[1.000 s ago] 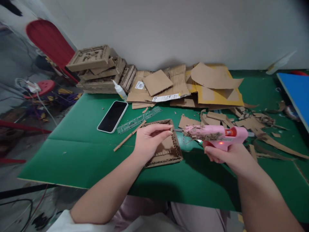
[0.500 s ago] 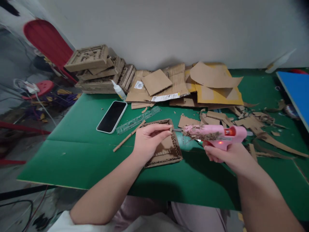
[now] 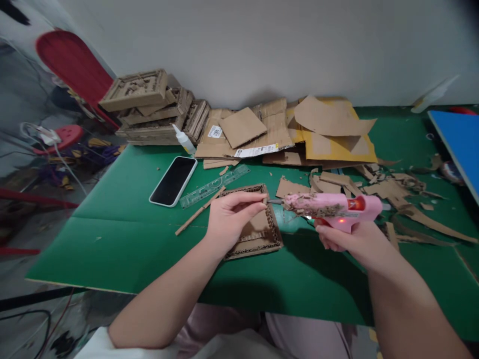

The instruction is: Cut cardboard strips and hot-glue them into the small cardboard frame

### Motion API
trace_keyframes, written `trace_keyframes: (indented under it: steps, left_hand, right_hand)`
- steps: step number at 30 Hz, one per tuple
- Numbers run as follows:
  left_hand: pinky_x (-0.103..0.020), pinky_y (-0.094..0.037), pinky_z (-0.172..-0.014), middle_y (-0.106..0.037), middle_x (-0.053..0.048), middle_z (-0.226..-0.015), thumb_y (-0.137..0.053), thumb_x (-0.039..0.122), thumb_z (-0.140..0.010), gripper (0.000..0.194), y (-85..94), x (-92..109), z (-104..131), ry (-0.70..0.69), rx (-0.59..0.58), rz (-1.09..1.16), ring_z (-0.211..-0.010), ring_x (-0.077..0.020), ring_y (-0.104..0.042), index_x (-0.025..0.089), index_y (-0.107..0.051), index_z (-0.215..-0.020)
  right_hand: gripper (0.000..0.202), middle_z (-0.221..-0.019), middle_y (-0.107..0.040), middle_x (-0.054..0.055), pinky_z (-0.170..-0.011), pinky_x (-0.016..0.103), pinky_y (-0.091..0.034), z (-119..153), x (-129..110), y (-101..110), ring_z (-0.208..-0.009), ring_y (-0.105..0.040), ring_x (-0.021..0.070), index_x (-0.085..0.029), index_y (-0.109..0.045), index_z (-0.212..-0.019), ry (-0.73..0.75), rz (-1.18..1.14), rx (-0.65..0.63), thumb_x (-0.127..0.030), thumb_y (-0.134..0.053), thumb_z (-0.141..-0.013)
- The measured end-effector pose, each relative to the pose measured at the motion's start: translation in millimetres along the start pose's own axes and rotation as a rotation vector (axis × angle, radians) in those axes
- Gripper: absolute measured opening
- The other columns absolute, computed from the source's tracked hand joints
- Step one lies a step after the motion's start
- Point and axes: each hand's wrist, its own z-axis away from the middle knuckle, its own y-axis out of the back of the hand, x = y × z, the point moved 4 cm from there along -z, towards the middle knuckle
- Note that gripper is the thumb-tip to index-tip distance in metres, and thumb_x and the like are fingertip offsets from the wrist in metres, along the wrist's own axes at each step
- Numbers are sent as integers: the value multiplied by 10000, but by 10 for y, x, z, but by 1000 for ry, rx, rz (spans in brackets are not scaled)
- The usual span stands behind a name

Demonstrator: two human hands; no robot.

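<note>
My right hand (image 3: pixel 342 237) is wrapped round the handle of a pink hot glue gun (image 3: pixel 318 203), whose small orange light glows. Bits of cardboard and glue cling to its barrel. The metal nozzle points left and reaches the fingertips of my left hand (image 3: pixel 234 214). Those fingers are pinched over the far right part of a shallow cardboard tray (image 3: pixel 258 227); what they hold is too small and covered to make out. The tray has raised corrugated walls and lies on the green table, partly hidden by my left hand.
Left of the tray lie a cardboard strip (image 3: pixel 198 213), a clear ruler (image 3: pixel 215 186) and a phone (image 3: pixel 174 181). Behind stand a white glue bottle (image 3: pixel 183 139), stacked cardboard pieces (image 3: pixel 138 92) and flat cardboard sheets (image 3: pixel 245 127). Scraps (image 3: pixel 396 187) litter the right side, near a blue board (image 3: pixel 460 139).
</note>
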Motion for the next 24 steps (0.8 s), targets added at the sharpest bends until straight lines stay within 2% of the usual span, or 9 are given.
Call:
trace_keyframes:
  steps: [9, 24]
  left_hand:
    - [-309, -558, -774, -730, -43, -809, -785, 277, -608, 181, 0, 1, 8, 29, 6, -26, -772, -188, -683, 209, -738, -770]
    - [-266, -564, -732, -729, -26, -785, -785, 242, -614, 166, 17, -7, 4, 23, 14, 9, -730, -159, -682, 219, -737, -771]
  right_hand:
    - [332, -477, -513, -22, -495, 258, -415, -15, 19, 8, -504, -528, 133, -204, -531, -590, -3, -2, 6, -490, -625, -730]
    - [293, -465, -503, -29, -480, 251, -424, -6, 35, 14, -489, -525, 128, -206, -550, -617, 23, -19, -1, -460, -627, -739]
